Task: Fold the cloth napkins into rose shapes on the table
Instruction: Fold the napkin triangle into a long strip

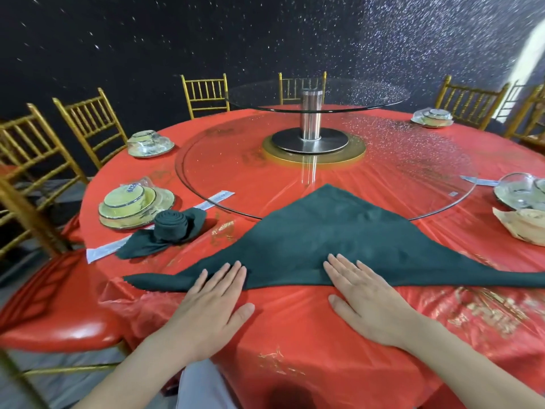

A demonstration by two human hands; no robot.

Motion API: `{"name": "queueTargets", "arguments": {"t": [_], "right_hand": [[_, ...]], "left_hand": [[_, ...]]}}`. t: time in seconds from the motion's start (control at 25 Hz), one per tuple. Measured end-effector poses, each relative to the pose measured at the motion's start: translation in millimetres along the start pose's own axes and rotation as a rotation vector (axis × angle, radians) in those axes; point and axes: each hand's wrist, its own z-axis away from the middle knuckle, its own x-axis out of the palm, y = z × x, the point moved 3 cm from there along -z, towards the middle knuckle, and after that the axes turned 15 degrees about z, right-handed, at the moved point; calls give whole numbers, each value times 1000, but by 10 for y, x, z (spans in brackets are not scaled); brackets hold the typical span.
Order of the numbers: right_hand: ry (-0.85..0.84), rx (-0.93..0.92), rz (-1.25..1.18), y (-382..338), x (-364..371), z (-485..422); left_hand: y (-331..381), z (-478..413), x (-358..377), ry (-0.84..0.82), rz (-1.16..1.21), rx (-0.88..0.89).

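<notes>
**Green napkin lies folded in a triangle, ready for rolling**

Head camera, looking down across a round banquet table [295, 335] covered in glossy red plastic: a dark green cloth napkin [324, 231] lies flat as a wide triangle at the near edge of the table. Its long folded side runs left to right just in front of the person, and its far tip rests on the rim of the glass turntable [236, 160].

The left hand [211, 302] and right hand [365, 299] lie palm down, fingers straight and slightly spread. They grip nothing. The fingertips press on the napkin's near edge and the palms rest on the tablecloth.

To the near left, a finished rose napkin [171, 228] of the same green stands as a tight coil with two leaf-like tails, just beside a wrapped stack of dishes [129, 206] and a paper chopstick sleeve [103, 249]. At the right edge sits a pale crumpled object [522, 225], possibly another cloth, though the view there is too distorted to tell. Gold chairs [88, 119] ring the table.

The cloth looks soft, light and limp, with a matt weave that should hold a fold. The plastic cover beneath looks slick, so the napkin may slide if pushed rather than pinned. The long near edge seems the place to take hold, pinched under both sets of fingertips and rolled toward the far tip.
</notes>
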Motion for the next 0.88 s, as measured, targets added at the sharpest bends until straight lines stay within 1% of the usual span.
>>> {"name": "queueTargets", "arguments": {"t": [0.24, 0.36, 0.52, 0.64, 0.72, 0.8, 0.88], "right_hand": [[14, -3, 9, 7, 19, 0], [14, -3, -19, 12, 23, 2], [9, -12, -2, 6, 24, -5], [17, -17, 4, 7, 30, -6], [26, -16, -1, 14, 46, -9], [39, -25, 2, 7, 53, -15], [60, -26, -16, 2, 61, -23]], "left_hand": [[-376, 31, -106, -66, 58, 35], [-549, 72, -163, -84, 39, 31], [-643, 93, -194, -80, 83, -8], [-481, 51, -216, -17, 84, -41], [-183, -34, -184, 38, 87, 58], [225, -136, -111, 43, 107, 190], [528, -252, -20, 58, 111, 272]]}}
